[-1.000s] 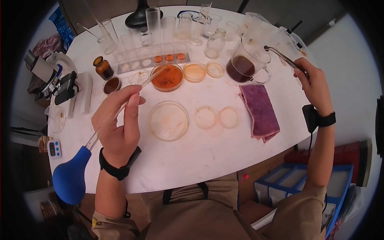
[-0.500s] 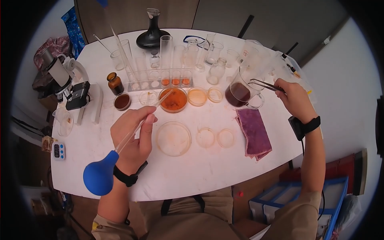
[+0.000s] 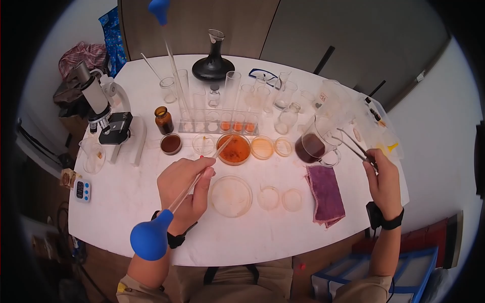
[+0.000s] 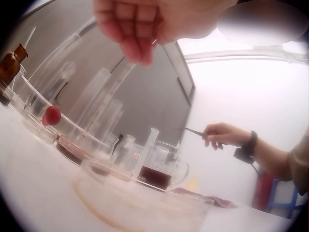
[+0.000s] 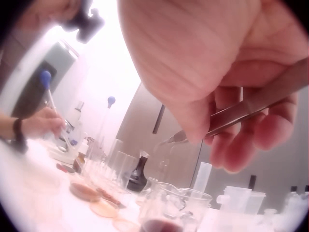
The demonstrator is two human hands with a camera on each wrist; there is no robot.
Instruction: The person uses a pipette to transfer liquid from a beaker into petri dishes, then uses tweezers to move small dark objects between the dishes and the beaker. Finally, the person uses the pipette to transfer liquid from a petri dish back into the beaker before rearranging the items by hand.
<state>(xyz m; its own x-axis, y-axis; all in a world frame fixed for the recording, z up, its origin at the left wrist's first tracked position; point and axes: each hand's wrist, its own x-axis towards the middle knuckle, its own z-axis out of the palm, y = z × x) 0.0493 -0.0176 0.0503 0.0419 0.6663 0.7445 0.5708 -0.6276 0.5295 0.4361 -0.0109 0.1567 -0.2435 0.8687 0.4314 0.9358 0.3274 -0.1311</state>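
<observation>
My left hand [image 3: 184, 184] pinches a long glass pipette [image 3: 183, 198] with a blue rubber bulb [image 3: 149, 242] hanging at its near end. The pipette's far tip overlaps a Petri dish of orange liquid [image 3: 234, 151] with dark specks. My right hand [image 3: 385, 184] holds metal tweezers [image 5: 260, 102], pointing left; their slim arms stand apart in the head view. The tweezer tips overlap the right side of a glass beaker [image 3: 310, 146] of dark red liquid. Below the left hand's fingertips lies an empty-looking large dish [image 3: 231, 197].
Two smaller dishes and a folded purple cloth [image 3: 326, 194] lie in front. Behind stand a test tube rack [image 3: 217, 127], a brown bottle [image 3: 163, 121], a black decanter [image 3: 214, 68] and clear glassware. A microscope [image 3: 108, 118] and a timer [image 3: 82, 191] occupy the left side.
The head view has tilted up, showing more of the table's back. My right hand has brought the tweezers closer to the beaker, and their arms have spread. The pipette tip stays over the orange dish.
</observation>
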